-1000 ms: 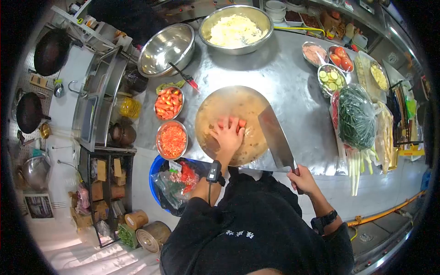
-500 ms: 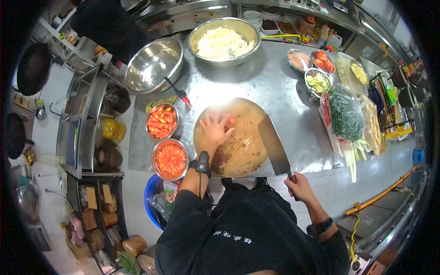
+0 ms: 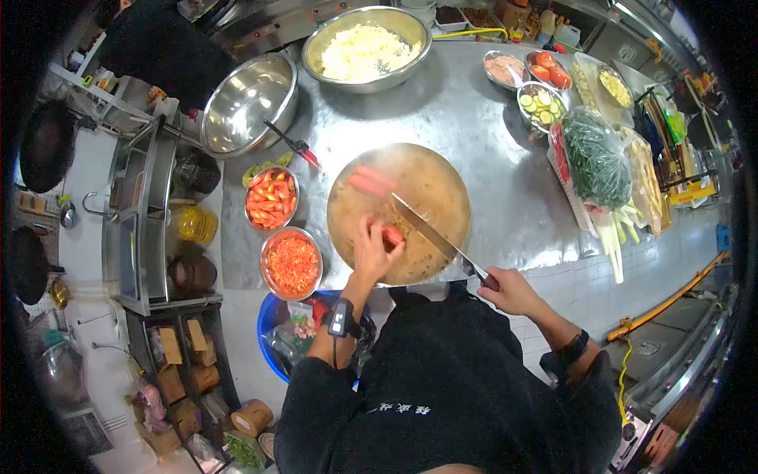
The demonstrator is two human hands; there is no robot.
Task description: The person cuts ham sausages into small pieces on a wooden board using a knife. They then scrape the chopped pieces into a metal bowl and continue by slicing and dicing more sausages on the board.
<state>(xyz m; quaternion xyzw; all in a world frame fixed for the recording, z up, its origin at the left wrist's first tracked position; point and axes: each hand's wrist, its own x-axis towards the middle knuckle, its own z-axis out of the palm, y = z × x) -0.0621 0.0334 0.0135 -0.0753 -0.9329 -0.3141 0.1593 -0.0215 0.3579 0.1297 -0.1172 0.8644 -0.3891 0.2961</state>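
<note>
On the round wooden chopping board [image 3: 438, 186], my left hand [image 3: 373, 251] rests at the near left with its fingers curled around a red pepper [image 3: 392, 235]. My right hand [image 3: 507, 291] grips the handle of a cleaver [image 3: 433, 227]. The cleaver's blade is turned edge-on and slants across the board, its tip just beyond the left fingers. Further up the board lie red pepper pieces [image 3: 371, 180], blurred by motion. Left of the board stand a bowl of whole red peppers [image 3: 271, 199] and a bowl of chopped red pepper [image 3: 291, 262].
At the back of the steel table [image 3: 505, 182] stand an empty steel bowl [image 3: 251, 103] and a basin of pale shreds [image 3: 367, 51]. A black-and-red tool [image 3: 294, 144] lies near them. Bagged greens [image 3: 598, 158] and small bowls sit at right. A blue bin [image 3: 272, 340] is below left.
My left hand has gone from flat on the board to curled around a pepper nearer me. The cleaver has swung left over the board, blade now edge-on. Red pieces now show further up.
</note>
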